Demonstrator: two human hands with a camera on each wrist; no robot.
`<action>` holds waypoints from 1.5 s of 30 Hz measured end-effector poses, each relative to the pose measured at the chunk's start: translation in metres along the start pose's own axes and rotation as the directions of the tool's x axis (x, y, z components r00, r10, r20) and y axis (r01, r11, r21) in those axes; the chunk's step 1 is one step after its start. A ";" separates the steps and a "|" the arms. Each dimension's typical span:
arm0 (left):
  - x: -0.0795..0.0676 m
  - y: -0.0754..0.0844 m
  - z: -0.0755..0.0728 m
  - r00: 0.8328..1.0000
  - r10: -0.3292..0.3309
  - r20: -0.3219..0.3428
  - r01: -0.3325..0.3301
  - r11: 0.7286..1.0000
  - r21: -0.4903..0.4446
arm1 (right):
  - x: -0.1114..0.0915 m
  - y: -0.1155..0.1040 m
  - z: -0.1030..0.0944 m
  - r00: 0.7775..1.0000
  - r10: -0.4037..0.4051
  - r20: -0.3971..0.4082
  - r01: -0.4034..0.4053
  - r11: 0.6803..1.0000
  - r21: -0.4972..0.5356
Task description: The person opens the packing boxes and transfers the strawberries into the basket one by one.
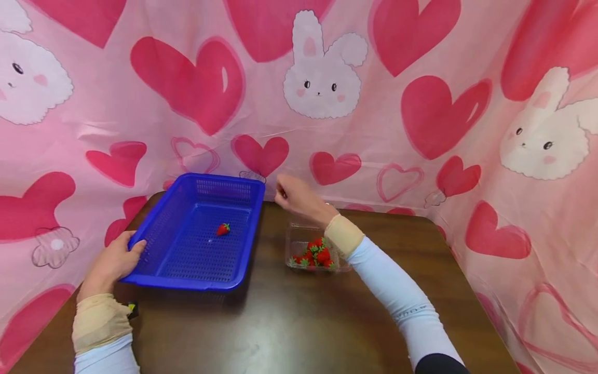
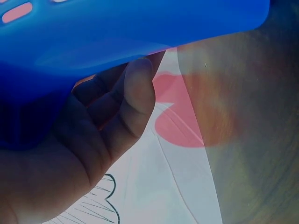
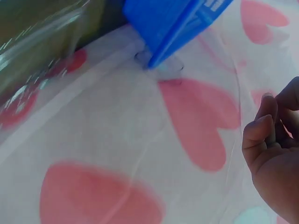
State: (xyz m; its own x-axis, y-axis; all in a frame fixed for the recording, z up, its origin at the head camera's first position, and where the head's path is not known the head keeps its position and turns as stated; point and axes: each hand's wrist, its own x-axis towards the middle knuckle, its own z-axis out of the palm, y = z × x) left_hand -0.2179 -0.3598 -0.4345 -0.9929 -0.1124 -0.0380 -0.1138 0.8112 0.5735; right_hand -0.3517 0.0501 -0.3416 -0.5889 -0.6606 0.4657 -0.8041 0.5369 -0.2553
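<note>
The blue basket stood along the left edge of the table, its far end close to the patterned cloth that hung behind. The left hand had its grip closed on the basket's left rim near the front corner, with the thumb over the rim. One strawberry lay on the basket's floor, right of the middle and apart from the walls. A strip of wood showed between the basket and the clear box, which held a cluster of strawberries toward its near side. More brown tabletop stretched in front of both containers and on to the right edge.

The right hand hung above the far edge of the table, past the basket's right rim, its fingers curled. I could not fairly tell whether that grip held anything, since the fingers screened one another and the right wrist view cut the hand off at its border. The right forearm hid part of the box's right side. In the left wrist view the blue rim covered some fingers. A small dark item beside the left wrist was too small to make out.
</note>
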 end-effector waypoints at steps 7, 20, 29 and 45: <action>-0.003 -0.003 0.003 1.000 -0.006 -0.007 0.006 1.000 0.010 | -0.033 0.022 -0.021 0.996 -0.065 -0.066 0.061 0.996 -0.060; -0.001 0.003 0.003 1.000 -0.020 0.017 0.020 1.000 0.009 | -0.101 0.054 -0.020 0.999 0.035 0.027 -0.033 0.996 -0.080; 0.000 0.003 0.004 0.999 0.018 -0.042 -0.018 1.000 0.010 | -0.133 0.061 -0.003 0.949 0.136 0.284 -0.119 0.990 -0.076; -0.001 0.003 0.003 1.000 -0.019 -0.011 0.018 0.999 -0.031 | -0.136 0.055 0.025 0.775 0.231 0.588 -0.137 0.970 -0.201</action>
State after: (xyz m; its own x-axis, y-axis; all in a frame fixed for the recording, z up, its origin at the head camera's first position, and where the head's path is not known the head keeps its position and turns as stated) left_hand -0.2177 -0.3553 -0.4355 -0.9902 -0.1338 -0.0398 -0.1309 0.7906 0.5981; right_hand -0.3177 0.1562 -0.4395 -0.6898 -0.6968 -0.1966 -0.6832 0.7164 -0.1414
